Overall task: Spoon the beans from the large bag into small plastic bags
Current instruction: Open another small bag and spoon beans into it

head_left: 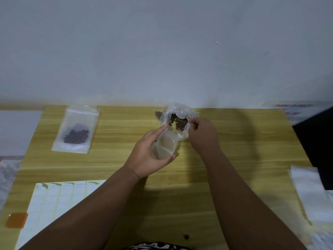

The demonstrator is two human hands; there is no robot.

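Note:
The large clear bag (180,110) of dark brown beans (178,122) stands open near the table's far edge. My left hand (149,154) grips a small clear plastic bag (164,144), its mouth held open just in front of the large bag. My right hand (202,134) has its fingers curled at the large bag's rim, reaching into the beans; whatever it holds is hidden. A filled small zip bag (75,129) with beans lies flat at the far left of the table.
The yellow wood table (243,141) ends at a grey wall. A sheet of white labels (59,201) lies at the near left, with an orange patch (16,220) beside it. Flat white bags (313,193) lie at the right edge. A few loose beans (158,113) sit left of the large bag.

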